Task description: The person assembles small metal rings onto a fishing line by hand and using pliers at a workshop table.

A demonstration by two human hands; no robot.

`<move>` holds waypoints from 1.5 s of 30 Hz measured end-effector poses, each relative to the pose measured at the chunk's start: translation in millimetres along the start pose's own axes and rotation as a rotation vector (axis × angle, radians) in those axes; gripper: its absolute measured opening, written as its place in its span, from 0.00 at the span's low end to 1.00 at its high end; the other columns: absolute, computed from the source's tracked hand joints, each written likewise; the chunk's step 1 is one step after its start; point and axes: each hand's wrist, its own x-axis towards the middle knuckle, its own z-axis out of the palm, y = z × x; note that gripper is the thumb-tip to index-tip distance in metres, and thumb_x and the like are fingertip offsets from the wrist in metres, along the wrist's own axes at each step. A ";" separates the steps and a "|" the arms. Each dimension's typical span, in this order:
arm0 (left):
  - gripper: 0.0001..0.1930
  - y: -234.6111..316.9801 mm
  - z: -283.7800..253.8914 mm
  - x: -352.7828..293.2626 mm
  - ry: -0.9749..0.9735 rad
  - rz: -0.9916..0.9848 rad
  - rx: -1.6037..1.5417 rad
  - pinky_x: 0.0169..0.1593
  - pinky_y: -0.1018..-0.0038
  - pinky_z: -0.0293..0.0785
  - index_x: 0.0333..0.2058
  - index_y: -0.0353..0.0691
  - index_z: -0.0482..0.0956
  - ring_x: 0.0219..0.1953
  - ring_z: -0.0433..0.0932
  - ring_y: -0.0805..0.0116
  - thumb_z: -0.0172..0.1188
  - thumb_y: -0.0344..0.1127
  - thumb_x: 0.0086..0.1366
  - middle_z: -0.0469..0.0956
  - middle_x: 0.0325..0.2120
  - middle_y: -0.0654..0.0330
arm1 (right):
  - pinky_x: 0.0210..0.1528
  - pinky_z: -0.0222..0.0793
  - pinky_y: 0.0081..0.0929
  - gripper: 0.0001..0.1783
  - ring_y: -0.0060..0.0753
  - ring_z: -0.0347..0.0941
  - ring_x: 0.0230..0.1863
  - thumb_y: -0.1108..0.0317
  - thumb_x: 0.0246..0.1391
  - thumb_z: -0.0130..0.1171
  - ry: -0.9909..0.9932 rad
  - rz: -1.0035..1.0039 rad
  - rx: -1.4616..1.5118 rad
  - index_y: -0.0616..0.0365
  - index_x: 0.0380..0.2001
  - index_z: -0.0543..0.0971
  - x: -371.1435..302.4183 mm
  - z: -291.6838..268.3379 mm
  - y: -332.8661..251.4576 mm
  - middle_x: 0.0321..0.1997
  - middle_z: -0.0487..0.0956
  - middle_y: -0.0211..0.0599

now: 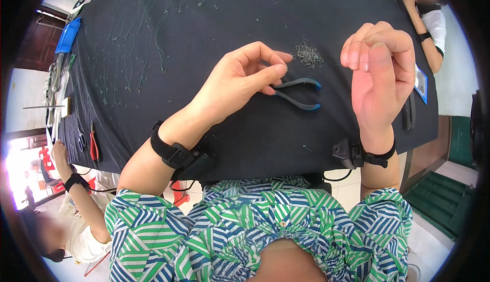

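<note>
Over the dark cloth, my left hand [242, 77] is closed, its thumb and forefinger pinched together; whatever lies between them is too small to make out. My right hand [380, 70] is raised at the right, its fingers curled down against the thumb, and what they hold cannot be seen clearly. A pair of pliers [301, 107] with grey, blue-tipped handles lies beside my left hand, its head hidden behind the fingers. Just beyond is a heap of small wire pieces [308, 54], tangled together, between my two hands.
Several green threads [162, 42] spread across the black tablecloth [229, 11] at the far left. Red-handled pliers [94, 145] and scissors [81, 141] lie near the left edge, with a blue packet [68, 35] farther back. Other people sit at the left and far right.
</note>
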 end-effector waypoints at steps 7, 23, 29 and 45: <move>0.06 3.7 12.5 -4.3 -0.148 -0.084 -0.158 0.42 0.76 0.79 0.37 0.38 0.74 0.46 0.78 0.70 0.56 0.35 0.67 0.74 0.52 0.52 | 0.32 0.65 0.24 0.06 0.24 0.64 0.29 0.66 0.64 0.49 -0.111 -0.026 -0.061 0.56 0.37 0.71 1.1 4.6 -9.8 0.27 0.66 0.29; 0.05 4.1 13.6 -4.1 -0.205 -0.157 -0.256 0.46 0.73 0.80 0.37 0.35 0.73 0.47 0.78 0.67 0.54 0.31 0.67 0.77 0.47 0.51 | 0.32 0.66 0.25 0.07 0.24 0.65 0.30 0.64 0.64 0.50 -0.116 -0.035 -0.062 0.56 0.37 0.71 -0.1 8.9 -14.9 0.27 0.66 0.28; 0.06 3.1 10.0 -3.3 -0.168 -0.121 -0.230 0.44 0.75 0.80 0.36 0.35 0.73 0.40 0.80 0.70 0.56 0.31 0.67 0.79 0.41 0.51 | 0.32 0.66 0.24 0.05 0.26 0.66 0.31 0.70 0.63 0.49 -0.098 -0.065 -0.129 0.59 0.37 0.71 2.7 -1.0 -12.0 0.29 0.68 0.32; 0.05 10.1 -11.6 1.3 0.045 0.032 -0.047 0.45 0.77 0.78 0.35 0.37 0.74 0.38 0.80 0.73 0.57 0.32 0.66 0.80 0.39 0.52 | 0.27 0.52 0.12 0.26 0.16 0.63 0.28 0.74 0.43 0.41 0.062 0.300 -0.303 0.69 0.50 0.68 14.9 -2.2 -5.1 0.50 0.75 0.42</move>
